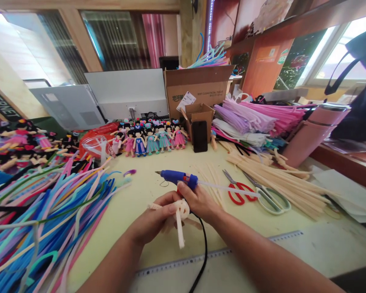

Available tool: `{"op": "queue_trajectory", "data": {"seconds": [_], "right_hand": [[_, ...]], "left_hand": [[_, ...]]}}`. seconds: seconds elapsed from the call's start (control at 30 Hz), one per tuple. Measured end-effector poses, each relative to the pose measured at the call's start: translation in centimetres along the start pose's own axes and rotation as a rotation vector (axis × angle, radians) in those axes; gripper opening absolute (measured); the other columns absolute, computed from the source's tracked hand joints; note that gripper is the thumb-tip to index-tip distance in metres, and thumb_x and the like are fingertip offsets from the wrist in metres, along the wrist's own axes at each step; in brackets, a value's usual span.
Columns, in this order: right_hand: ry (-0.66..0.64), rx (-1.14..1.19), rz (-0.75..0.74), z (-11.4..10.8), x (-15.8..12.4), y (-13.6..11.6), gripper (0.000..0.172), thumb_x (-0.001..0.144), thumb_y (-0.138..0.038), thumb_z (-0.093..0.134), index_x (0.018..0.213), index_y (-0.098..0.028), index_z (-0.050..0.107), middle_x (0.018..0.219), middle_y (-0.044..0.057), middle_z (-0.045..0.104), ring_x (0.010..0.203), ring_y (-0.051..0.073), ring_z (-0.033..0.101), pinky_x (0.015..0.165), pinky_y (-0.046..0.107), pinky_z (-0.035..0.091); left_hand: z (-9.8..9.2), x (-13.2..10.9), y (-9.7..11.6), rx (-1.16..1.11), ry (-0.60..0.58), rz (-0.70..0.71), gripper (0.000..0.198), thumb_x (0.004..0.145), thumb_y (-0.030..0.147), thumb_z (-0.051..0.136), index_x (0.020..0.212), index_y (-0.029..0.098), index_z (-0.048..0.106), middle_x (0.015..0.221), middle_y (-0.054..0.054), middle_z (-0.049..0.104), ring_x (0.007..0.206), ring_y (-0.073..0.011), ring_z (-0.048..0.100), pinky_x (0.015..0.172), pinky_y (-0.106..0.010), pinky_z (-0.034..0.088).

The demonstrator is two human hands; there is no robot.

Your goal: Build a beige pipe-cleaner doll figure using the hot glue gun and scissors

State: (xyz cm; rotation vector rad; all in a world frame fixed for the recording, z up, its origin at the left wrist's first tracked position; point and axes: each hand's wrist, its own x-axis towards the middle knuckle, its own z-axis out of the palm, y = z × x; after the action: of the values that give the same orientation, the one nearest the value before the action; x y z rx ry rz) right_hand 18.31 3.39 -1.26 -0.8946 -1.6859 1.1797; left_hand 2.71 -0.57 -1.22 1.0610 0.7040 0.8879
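My left hand [152, 221] pinches a cream pipe-cleaner figure piece [184, 208], a rounded coil with strips sticking out, one of them pointing down toward me. Closed around the handle of a blue hot glue gun [176, 178] is my right hand [201, 203]. The gun's nozzle points left, above and apart from the coil. A long translucent glue stick [228, 188] juts from its rear, and a black cord [203, 252] trails down from it. Both hands are close together over the table; the left fingertips behind the coil are partly hidden.
Colourful pipe cleaners [88, 207] cover the left side. Finished dolls [152, 140] stand at the back beside a phone [199, 136]. Red-handled scissors [238, 191], green-and-white scissors [271, 197], cream pipe cleaners [286, 183] and a pink bottle [317, 132] lie or stand right. A ruler [222, 253] lies in front.
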Motion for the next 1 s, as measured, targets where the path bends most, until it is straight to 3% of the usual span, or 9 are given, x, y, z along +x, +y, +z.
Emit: {"op": "queue_trajectory", "data": {"seconds": [0.1,0.2,0.27,0.53,0.7,0.77,0.9,1.0], "right_hand": [[-0.022,0.022,0.025,0.3,-0.1,0.0,0.028,0.09,-0.049,0.05,0.087,-0.022,0.055,0.075,0.002,0.058,0.072,0.018,0.056,0.067,0.032,0.051],[-0.131,0.062,0.099,0.3,-0.3,-0.1,0.031,0.093,-0.05,0.045,0.083,-0.022,0.052,0.066,-0.001,0.052,0.06,0.016,0.054,0.054,0.029,0.048],[-0.167,0.062,0.118,0.2,-0.3,-0.1,0.03,0.094,-0.049,0.042,0.089,-0.021,0.052,0.066,-0.001,0.053,0.059,0.016,0.055,0.054,0.028,0.047],[-0.197,-0.002,-0.019,-0.2,-0.5,-0.2,0.038,0.099,-0.046,0.037,0.12,-0.019,0.052,0.103,0.007,0.065,0.092,0.02,0.06,0.086,0.036,0.049],[-0.331,-0.065,-0.027,-2.7,0.1,-0.5,0.038,0.094,-0.054,0.048,0.105,-0.02,0.062,0.105,0.007,0.068,0.102,0.023,0.061,0.096,0.041,0.046],[-0.305,0.011,0.067,-4.1,0.4,-0.7,0.041,0.09,-0.059,0.052,0.098,-0.02,0.063,0.101,0.008,0.07,0.097,0.021,0.065,0.089,0.039,0.05],[-0.278,0.204,0.281,-6.3,0.5,-1.5,0.048,0.084,-0.067,0.055,0.087,-0.019,0.058,0.071,0.004,0.071,0.063,0.016,0.067,0.061,0.029,0.052],[-0.296,0.23,0.296,-6.7,0.3,-2.3,0.04,0.075,-0.052,0.073,0.084,-0.018,0.055,0.06,-0.001,0.067,0.052,0.012,0.061,0.053,0.023,0.048]], "left_hand": [[0.2,0.0,-0.1,-0.022,0.039,-0.018,0.037,0.068,0.05,0.08,0.076,0.017,0.064,0.071,-0.002,0.06,0.061,-0.0125,0.054,0.057,-0.024,0.043],[0.4,0.0,0.1,-0.018,0.057,0.003,0.036,0.069,0.049,0.079,0.077,0.017,0.064,0.072,-0.001,0.059,0.061,-0.0115,0.052,0.056,-0.024,0.043],[0.4,-0.1,0.3,-0.01,0.067,0.036,0.035,0.07,0.048,0.079,0.075,0.017,0.063,0.071,-0.001,0.058,0.06,-0.0105,0.051,0.056,-0.023,0.042],[0.0,-0.2,0.3,-0.056,0.032,0.051,0.039,0.071,0.052,0.077,0.076,0.018,0.061,0.068,0.001,0.058,0.052,-0.0096,0.053,0.054,-0.025,0.049],[-0.1,-0.3,0.6,-0.045,0.036,0.081,0.037,0.071,0.048,0.079,0.075,0.017,0.06,0.071,-0.001,0.062,0.056,-0.0101,0.056,0.054,-0.022,0.048],[-0.3,-0.5,0.8,0.028,0.038,0.093,0.034,0.071,0.045,0.08,0.077,0.017,0.061,0.074,-0.002,0.064,0.058,-0.0108,0.058,0.056,-0.023,0.048],[-1.0,-0.6,1.1,0.177,0.061,0.12,0.031,0.074,0.044,0.078,0.076,0.017,0.061,0.08,-0.005,0.067,0.066,-0.017,0.067,0.056,-0.025,0.047],[-1.4,-0.4,1.1,0.28,0.082,0.129,0.032,0.074,0.045,0.077,0.074,0.018,0.061,0.083,-0.006,0.067,0.072,-0.0208,0.07,0.054,-0.025,0.047]]}}
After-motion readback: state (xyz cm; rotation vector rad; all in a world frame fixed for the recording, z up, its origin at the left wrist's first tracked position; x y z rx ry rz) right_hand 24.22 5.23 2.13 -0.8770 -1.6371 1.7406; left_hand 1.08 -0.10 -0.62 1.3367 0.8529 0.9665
